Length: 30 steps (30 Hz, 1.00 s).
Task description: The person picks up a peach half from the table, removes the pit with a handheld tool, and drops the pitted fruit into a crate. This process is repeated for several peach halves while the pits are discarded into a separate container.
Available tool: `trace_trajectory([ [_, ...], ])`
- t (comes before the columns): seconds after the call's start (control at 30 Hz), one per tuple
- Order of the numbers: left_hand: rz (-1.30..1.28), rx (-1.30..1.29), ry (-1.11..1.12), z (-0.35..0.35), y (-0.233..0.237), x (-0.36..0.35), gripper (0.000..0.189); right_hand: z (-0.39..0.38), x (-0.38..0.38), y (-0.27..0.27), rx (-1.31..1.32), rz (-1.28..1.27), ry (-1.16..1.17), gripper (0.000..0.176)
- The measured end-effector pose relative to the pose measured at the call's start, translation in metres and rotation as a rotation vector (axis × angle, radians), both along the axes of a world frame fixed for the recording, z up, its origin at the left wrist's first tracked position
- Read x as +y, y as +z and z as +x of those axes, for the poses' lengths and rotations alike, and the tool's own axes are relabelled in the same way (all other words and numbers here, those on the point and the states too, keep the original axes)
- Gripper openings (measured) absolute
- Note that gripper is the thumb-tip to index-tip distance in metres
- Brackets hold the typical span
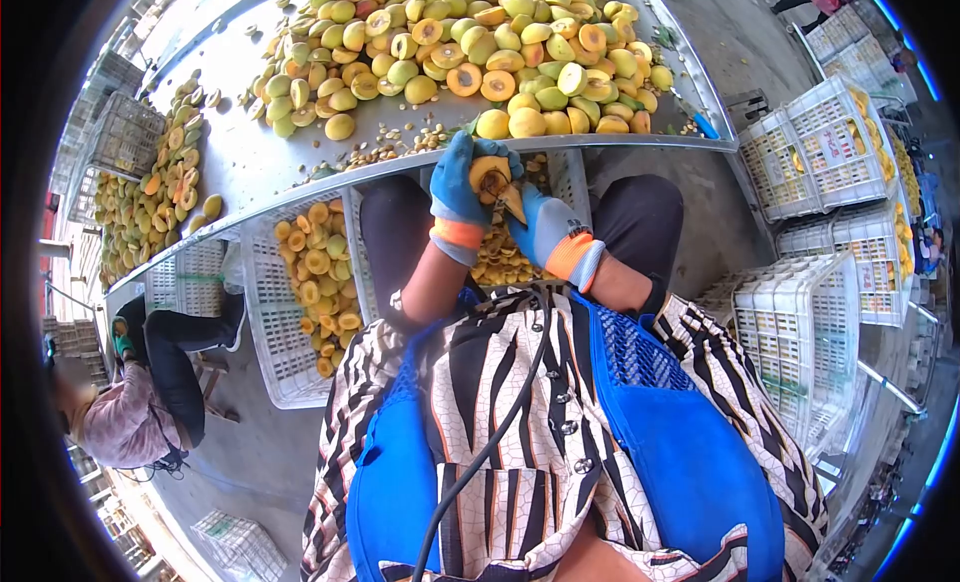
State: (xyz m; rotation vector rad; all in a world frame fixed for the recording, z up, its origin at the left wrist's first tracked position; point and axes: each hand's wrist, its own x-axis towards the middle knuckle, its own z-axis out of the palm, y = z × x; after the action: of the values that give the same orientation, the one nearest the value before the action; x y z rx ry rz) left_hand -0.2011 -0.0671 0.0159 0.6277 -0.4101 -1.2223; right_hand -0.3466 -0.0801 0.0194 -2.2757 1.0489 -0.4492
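Just off the metal table's near edge, my two hands meet around an opened apricot (489, 178). My left hand (460, 187), in a blue glove with an orange cuff, is closed round its left and upper side. The dark hollow at its middle faces up. My right hand (547, 225), gloved alike, is closed at the lower right, its fingers on a pale, pointed piece of the fruit (515, 200). I cannot tell whether a tool is in the right hand. Straight beyond lies a heap of whole and halved apricots (490, 57) on the table (235, 147).
Loose pits (390, 142) lie along the table's near edge, a blue-handled tool (706, 126) at its right corner. Below, a white crate (262, 327) holds apricot halves. Stacked crates (815, 152) stand to the right. Another person (140, 412) sits at left near a second heap (160, 187).
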Motion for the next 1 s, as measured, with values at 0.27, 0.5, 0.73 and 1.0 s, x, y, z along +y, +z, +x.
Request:
trace_trajectory([
  [0.27,-0.018,-0.129,0.062,-0.003,-0.004,0.001,0.04,-0.001,-0.001,-0.007,0.054,-0.075,-0.03,0.029],
  [0.5,0.087,-0.143,0.068,0.002,-0.025,0.001,0.036,0.002,-0.006,-0.029,-0.034,0.088,0.036,0.029],
  [0.73,0.185,-0.092,-0.024,0.002,-0.018,-0.001,0.035,-0.004,-0.009,-0.03,0.137,-0.037,0.0,0.025],
  [1.0,0.263,-0.119,0.1,-0.005,-0.034,-0.006,0.028,-0.003,-0.008,-0.058,0.041,0.08,0.048,0.032],
])
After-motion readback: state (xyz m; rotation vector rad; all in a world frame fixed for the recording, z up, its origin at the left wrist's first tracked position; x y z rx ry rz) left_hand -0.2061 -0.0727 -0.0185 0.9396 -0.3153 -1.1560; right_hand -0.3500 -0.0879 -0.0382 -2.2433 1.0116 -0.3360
